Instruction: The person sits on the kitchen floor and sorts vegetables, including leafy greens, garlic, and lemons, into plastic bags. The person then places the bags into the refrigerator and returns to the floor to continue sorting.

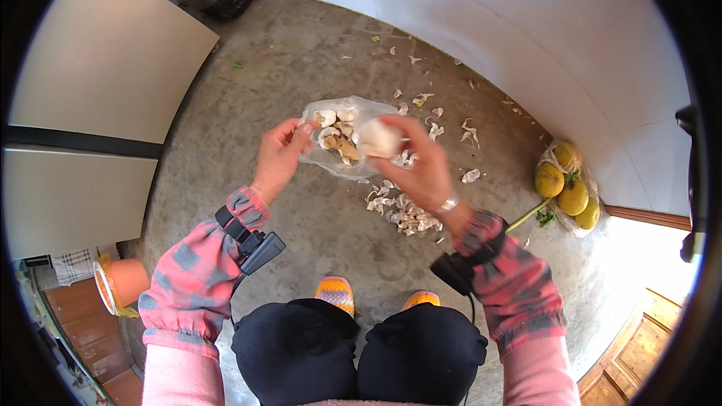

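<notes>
My left hand (285, 152) pinches the left rim of a clear plastic bag (369, 104). Inside the bag lie several white garlic bulbs (328, 138) and a piece of brown ginger root (344, 149). Over the bag's right side, my right hand (420, 160) grips a large garlic bulb (381, 140), blurred by motion. Its fingers curl around the bulb from the right. Below the right hand, a heap of garlic skins (410, 217) is spread on the concrete floor (304, 225).
More loose skins (437, 131) are scattered toward the white wall (479, 22). Yellow-green fruits (572, 197) in a plastic bag stand at the right by the wall. A refrigerator-like cabinet (96, 62) and an orange bucket (130, 282) are on the left. A wooden door (646, 349) is lower right.
</notes>
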`<state>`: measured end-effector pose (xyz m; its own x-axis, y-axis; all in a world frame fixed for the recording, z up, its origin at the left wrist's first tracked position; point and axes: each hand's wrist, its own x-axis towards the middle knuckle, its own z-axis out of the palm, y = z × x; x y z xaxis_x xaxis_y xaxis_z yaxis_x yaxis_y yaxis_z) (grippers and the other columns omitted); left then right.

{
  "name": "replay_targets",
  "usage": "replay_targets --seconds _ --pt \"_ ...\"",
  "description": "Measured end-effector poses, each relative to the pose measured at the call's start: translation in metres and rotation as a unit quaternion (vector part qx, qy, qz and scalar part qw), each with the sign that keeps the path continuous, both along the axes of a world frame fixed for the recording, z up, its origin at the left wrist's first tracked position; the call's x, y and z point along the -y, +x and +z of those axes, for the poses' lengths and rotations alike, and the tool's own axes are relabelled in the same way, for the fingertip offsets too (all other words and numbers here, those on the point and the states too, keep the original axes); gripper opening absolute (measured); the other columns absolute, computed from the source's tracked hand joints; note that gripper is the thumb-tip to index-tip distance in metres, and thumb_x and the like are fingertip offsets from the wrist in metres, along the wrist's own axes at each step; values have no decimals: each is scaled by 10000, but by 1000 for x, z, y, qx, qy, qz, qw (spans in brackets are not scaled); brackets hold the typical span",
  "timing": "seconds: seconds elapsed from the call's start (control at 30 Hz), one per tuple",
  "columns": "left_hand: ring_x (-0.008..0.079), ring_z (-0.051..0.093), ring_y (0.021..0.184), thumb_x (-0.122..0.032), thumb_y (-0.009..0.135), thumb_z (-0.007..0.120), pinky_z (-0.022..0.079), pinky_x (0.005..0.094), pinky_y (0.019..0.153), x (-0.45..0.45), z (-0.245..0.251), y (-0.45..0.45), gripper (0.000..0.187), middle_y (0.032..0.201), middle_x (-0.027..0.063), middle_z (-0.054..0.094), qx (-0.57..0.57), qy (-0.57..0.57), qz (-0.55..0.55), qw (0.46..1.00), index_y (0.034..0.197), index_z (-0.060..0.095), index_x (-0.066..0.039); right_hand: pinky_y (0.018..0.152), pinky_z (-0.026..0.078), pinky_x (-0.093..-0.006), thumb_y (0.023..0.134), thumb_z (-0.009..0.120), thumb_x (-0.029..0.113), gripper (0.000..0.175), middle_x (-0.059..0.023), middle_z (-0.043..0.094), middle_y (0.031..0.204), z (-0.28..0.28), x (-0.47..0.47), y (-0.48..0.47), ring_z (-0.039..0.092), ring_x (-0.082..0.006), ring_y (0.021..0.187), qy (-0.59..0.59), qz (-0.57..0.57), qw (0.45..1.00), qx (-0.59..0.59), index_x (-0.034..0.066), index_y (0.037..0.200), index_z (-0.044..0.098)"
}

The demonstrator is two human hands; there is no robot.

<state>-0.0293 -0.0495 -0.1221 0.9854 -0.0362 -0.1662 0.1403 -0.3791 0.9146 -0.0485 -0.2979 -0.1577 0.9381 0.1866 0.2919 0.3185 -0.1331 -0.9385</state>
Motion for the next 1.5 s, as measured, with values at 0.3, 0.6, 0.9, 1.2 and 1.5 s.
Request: replay_targets --seconds 0.3,0.6,0.9,1.2,1.5 --pt "58 515 750 -258 983 494 417 217 735 -7 -3 -3 284 775 -35 560 -100 -123 -29 987 1078 640 -33 931 445 -420 710 721 67 594 -151 547 1210 -38 2 30 518 -372 1085 -193 -112 967 120 84 1261 498" --pt "55 541 855 -358 955 536 401 219 756 35 -5 -2 337 882 -42 599 -224 -124 -27 966 1100 644 -74 737 496 -277 825 710 238 349 -49 678 858 -53 -28 25 618 -117 799 55 7 945 -323 17 1089 653" --pt "113 552 988 -281 928 588 413 270 867 42 27 0 250 973 1 618 -159 -228 -59 959 1040 620 -60 780 515 -341 819 655 108 284 -123 624 1072 -4 20 -36 620 -264 922 -74 97 992 -38 74 1101 635" --pt "132 550 1039 -255 932 580 403 340 946 43 57 8 205 1029 29 624 -149 -335 -79 927 997 629 -66 731 500 -448 778 641 150 220 -141 614 899 -71 266 -35 610 -366 799 -465 -460 755 -45 122 996 649" --pt "140 531 1022 -236 937 558 413 353 920 66 44 2 175 1021 26 590 -191 -295 -71 934 999 597 -77 605 482 -449 874 566 180 84 -133 581 864 -76 275 -104 608 -361 761 -441 -310 842 -17 98 879 548"
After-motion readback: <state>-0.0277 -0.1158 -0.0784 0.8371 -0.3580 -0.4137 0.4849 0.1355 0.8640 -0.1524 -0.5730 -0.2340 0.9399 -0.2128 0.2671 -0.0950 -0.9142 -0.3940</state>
